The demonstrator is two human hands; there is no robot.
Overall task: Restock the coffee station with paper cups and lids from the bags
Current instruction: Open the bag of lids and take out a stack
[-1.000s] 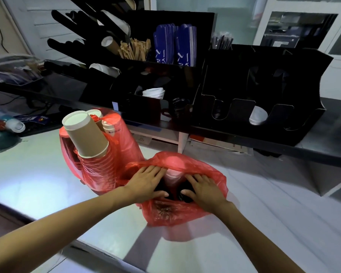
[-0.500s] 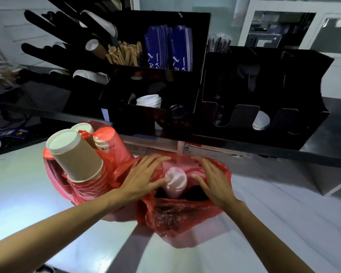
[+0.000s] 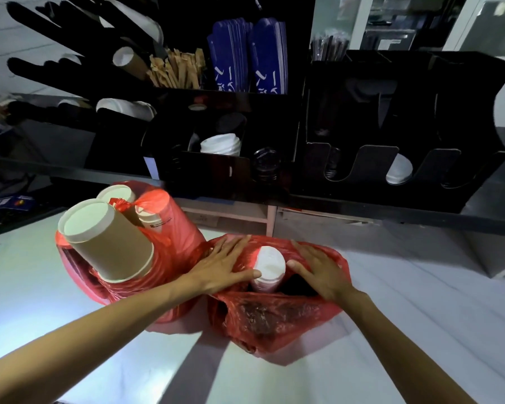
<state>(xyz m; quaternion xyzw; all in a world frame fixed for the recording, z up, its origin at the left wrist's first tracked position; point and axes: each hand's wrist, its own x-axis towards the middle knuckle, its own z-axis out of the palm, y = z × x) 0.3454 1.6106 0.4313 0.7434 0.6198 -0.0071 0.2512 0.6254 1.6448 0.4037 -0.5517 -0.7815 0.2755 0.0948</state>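
In the head view, the stack of white lids [image 3: 270, 265] is seen risen further out of the red bag [image 3: 274, 316] than half a second before. It is flanked by the left hand [image 3: 220, 265] and right hand [image 3: 321, 271], laid flat with fingers straight, thumbs touching it. Paper cups [image 3: 105, 240] are bagged just left; the black organizer [image 3: 403, 147] is set behind on the shelf.

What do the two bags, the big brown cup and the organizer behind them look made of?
Bags: thin red plastic film, glossy and half see-through, crinkled where the hands press it. Brown cup: paper, it seems; matte kraft wall, white rolled rim. Organizer: black sheet with cut slots, faintly shiny; acrylic or coated board, cannot tell.
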